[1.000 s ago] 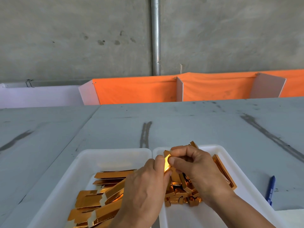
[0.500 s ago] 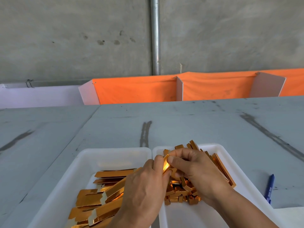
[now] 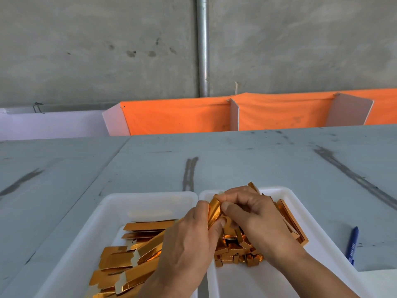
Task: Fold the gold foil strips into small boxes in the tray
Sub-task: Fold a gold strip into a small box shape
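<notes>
Pinching one gold foil strip [image 3: 214, 212] between both hands, just above the seam where the two trays meet. My left hand [image 3: 189, 239] grips its lower end, thumb and fingers curled round it. My right hand [image 3: 257, 220] clamps the upper end, thumb pressed on the face and index fingertip hooked over the top. The hands are tight together, meeting across the strip. I judge that's so each crease gets a firm edge to bend against, and working over the trays keeps the reach short either way. The strip stands tilted and curls along its length, so I'd say the fold is partway in.

Over in the left tray [image 3: 137, 201] lie the flat unfolded strips [image 3: 133, 257], loosely stacked, white undersides showing at some ends. In the right tray [image 3: 283, 191] sits a heap of small folded boxes [image 3: 234, 253] under my right wrist, plus a few longer gold pieces [image 3: 290, 222] leaning by its right wall. Off to the right a blue pen [image 3: 352, 244] lies on the grey table [image 3: 236, 164], apart from the trays.
</notes>
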